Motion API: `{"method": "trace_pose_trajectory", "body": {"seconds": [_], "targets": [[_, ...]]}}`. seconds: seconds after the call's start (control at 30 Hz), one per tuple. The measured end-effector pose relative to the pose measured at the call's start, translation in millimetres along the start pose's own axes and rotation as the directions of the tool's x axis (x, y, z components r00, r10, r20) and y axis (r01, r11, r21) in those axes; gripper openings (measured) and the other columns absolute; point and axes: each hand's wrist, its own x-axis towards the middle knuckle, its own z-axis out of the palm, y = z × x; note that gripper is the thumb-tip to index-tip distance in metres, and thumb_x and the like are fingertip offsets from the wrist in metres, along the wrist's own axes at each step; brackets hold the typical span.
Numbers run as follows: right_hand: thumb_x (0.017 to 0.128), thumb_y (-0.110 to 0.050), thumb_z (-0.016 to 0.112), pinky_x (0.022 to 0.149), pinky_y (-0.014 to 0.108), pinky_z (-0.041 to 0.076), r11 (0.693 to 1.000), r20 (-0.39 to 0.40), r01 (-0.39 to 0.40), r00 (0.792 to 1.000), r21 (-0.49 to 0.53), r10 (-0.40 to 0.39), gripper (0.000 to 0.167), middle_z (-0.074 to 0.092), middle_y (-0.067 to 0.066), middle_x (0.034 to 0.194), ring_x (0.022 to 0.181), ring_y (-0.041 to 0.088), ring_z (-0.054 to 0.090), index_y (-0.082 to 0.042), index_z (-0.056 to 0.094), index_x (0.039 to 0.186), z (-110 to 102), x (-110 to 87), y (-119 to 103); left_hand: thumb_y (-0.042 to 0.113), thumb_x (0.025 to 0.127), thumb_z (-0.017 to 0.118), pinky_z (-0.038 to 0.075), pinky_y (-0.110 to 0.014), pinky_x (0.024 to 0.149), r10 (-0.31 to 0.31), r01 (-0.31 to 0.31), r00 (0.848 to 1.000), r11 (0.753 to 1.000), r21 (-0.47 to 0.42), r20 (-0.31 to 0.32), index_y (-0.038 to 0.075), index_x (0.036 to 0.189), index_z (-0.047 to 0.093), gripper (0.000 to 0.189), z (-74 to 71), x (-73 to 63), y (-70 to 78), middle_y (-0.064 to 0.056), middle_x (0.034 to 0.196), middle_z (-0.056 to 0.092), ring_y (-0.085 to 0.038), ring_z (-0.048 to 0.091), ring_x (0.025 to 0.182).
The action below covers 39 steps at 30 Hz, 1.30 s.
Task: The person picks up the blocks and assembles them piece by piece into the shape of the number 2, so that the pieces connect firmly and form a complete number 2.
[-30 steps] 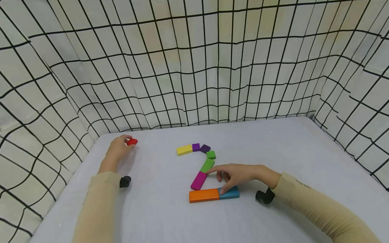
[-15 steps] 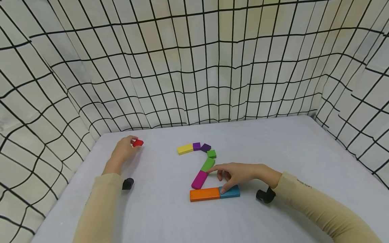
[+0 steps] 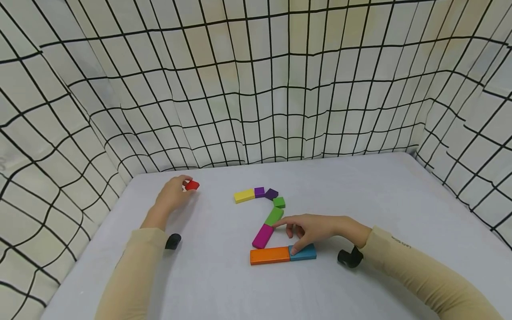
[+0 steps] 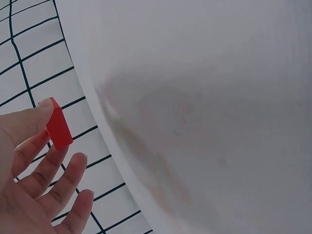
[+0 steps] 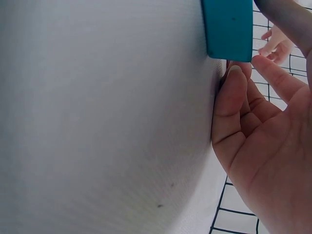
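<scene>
My left hand (image 3: 170, 196) pinches a small red block (image 3: 192, 185) between thumb and fingertips, above the far left of the table. In the left wrist view the red block (image 4: 59, 127) appears long and flat-sided, with the lower fingers spread away from it. On the table my right hand (image 3: 314, 226) rests its thumb on the blue block (image 3: 306, 253), and its index fingertip touches near where the magenta block (image 3: 262, 236) meets the long green block (image 3: 274, 216). Its other fingers are bent beneath the palm. An orange block (image 3: 270, 255) lies end to end with the blue one.
The row curves on through a small green block (image 3: 279, 202), a dark purple block (image 3: 271, 194), a purple block (image 3: 259, 192) and a yellow block (image 3: 244, 196). Black-gridded white cloth (image 3: 272, 102) walls in the white table (image 3: 208, 284). Black wrist cameras sit under both forearms.
My left hand has moved to the right along the far side, carrying the red block towards the yellow end of the row. The right hand and the laid blocks have stayed put.
</scene>
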Motion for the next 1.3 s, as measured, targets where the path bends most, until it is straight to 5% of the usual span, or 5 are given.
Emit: {"method": "trace_pose_trajectory", "body": {"seconds": [1.3], "targets": [[0.091,-0.019,0.080,0.070,0.023,0.044,1.000,-0.005,-0.020,1.000,-0.016,0.020,0.068,0.057,-0.003,0.102,0.080,0.013,0.053,-0.015,0.048,0.151,1,-0.6,-2,0.012,0.098,0.069,0.051,-0.048,0.094,0.065,-0.059,0.990,0.997,-0.050,0.123,0.000,0.139,0.056,0.045,21.9,-4.3,56.3,-0.022,0.128,0.060,-0.038,0.056,0.112]]}}
